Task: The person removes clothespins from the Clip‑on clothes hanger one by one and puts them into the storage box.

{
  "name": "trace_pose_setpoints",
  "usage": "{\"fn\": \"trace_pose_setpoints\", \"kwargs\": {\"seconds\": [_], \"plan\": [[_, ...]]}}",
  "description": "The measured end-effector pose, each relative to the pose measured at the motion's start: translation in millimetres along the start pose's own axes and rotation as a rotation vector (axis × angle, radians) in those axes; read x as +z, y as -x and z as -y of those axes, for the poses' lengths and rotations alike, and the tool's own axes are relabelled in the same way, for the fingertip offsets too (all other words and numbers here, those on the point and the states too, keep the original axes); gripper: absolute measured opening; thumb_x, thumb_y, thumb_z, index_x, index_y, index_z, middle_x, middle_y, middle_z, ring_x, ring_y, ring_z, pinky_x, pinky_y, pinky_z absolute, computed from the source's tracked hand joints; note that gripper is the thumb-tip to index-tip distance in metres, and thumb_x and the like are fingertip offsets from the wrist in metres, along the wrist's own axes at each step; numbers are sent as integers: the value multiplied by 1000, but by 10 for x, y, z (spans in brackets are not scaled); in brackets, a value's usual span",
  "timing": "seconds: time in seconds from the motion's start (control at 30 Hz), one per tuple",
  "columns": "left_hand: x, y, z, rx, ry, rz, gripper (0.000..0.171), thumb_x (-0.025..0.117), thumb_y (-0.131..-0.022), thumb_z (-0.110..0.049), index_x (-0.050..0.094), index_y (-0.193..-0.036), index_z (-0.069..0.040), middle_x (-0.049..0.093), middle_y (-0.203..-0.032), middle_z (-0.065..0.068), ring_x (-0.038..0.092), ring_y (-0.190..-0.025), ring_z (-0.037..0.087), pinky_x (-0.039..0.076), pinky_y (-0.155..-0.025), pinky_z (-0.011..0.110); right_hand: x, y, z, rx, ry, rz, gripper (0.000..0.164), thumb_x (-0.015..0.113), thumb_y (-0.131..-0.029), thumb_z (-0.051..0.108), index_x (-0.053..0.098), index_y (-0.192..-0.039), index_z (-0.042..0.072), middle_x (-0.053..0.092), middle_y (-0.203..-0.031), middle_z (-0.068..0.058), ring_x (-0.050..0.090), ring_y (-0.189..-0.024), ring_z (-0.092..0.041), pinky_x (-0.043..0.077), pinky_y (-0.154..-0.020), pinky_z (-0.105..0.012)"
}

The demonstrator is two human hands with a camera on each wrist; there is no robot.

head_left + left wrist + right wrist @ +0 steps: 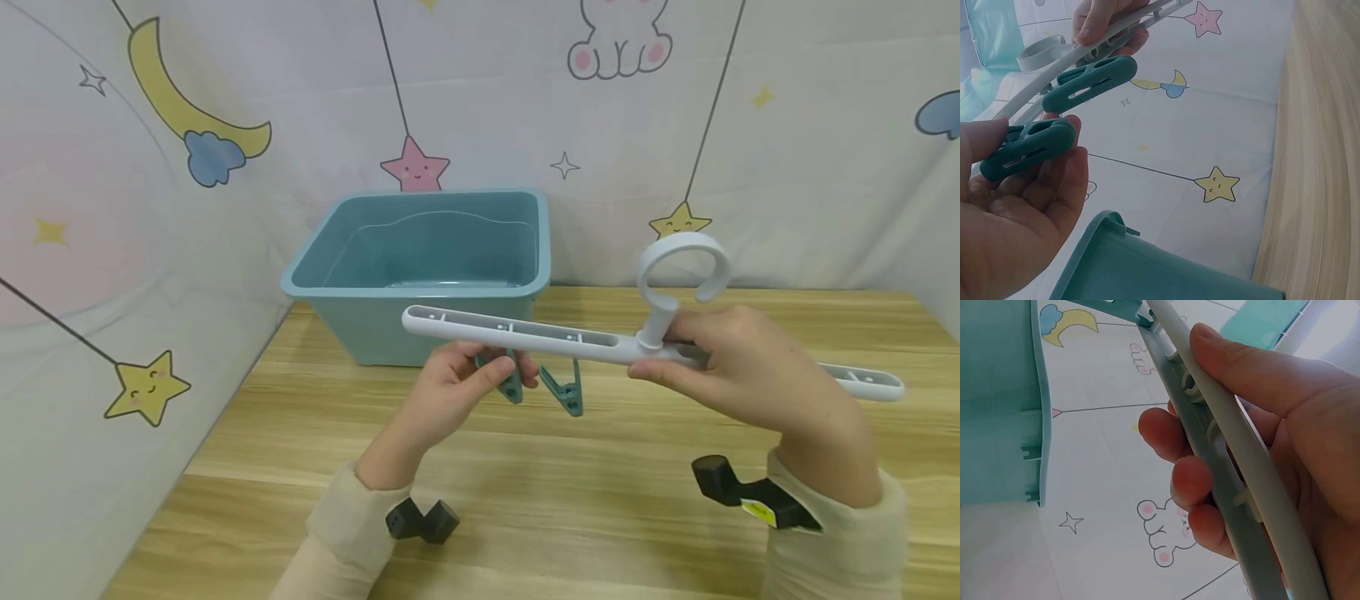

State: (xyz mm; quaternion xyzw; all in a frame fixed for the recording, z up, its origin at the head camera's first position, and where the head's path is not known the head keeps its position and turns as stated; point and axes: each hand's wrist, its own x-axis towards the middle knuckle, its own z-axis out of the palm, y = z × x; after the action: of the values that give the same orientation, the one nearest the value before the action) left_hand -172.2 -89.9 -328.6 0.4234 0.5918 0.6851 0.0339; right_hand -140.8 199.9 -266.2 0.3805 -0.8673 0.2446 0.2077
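A white hanger bar with a round hook is held up above the table, nearly level. My right hand grips the bar just beside the hook, and in the right wrist view the fingers curl around it. Near the bar's left part, my left hand pinches a green clip between thumb and fingers. A second green clip hangs from the bar a little to the right of that hand. The top of the pinched clip is partly hidden behind the bar and fingers.
Behind the left part of the bar, a blue-green plastic bin stands on the wooden table. A white cloth printed with stars, a moon and bears hangs along the back and left side.
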Motion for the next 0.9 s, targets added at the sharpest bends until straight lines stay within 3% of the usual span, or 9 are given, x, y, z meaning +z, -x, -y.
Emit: {"fn": "trace_pose_setpoints", "kwargs": {"seconds": [0.3, 0.47, 0.67, 0.9], "plan": [[26, 17, -31, -67, -7, -80, 60, 58, -92, -39, 50, -107, 19, 64, -93, -5, 65, -87, 10, 56, -75, 31, 17, -19, 5, -14, -8, -4, 17, 80, -79, 22, 65, -85, 16, 41, -63, 17, 34, -51, 6, 29, -45, -10], [30, 21, -34, -80, 7, -102, 60, 59, -92, -39, 50, -107, 19, 63, -93, -4, 65, -85, 10, 56, -74, 30, 23, -22, 5, -17, -14, -8, 17, 80, -79, 22, 65, -85, 16, 41, -62, 17, 33, -51, 6, 29, -45, -10], [36, 17, -37, -67, -54, -143, 60, 60, -91, -41, 52, -103, 17, 62, -90, -3, 63, -82, 8, 55, -70, 26, 26, -24, 4, -16, -13, -8, 18, 80, -79, 22, 64, -85, 16, 41, -62, 17, 33, -51, 6, 28, -45, -10], [49, 23, -29, -28, -120, -212, 54, 62, -91, -38, 48, -94, 14, 58, -80, 18, 60, -72, 8, 53, -68, 23, 28, -24, 5, -9, -4, -2, 17, 80, -79, 22, 65, -84, 16, 41, -62, 18, 33, -51, 6, 29, -45, -11]]}}
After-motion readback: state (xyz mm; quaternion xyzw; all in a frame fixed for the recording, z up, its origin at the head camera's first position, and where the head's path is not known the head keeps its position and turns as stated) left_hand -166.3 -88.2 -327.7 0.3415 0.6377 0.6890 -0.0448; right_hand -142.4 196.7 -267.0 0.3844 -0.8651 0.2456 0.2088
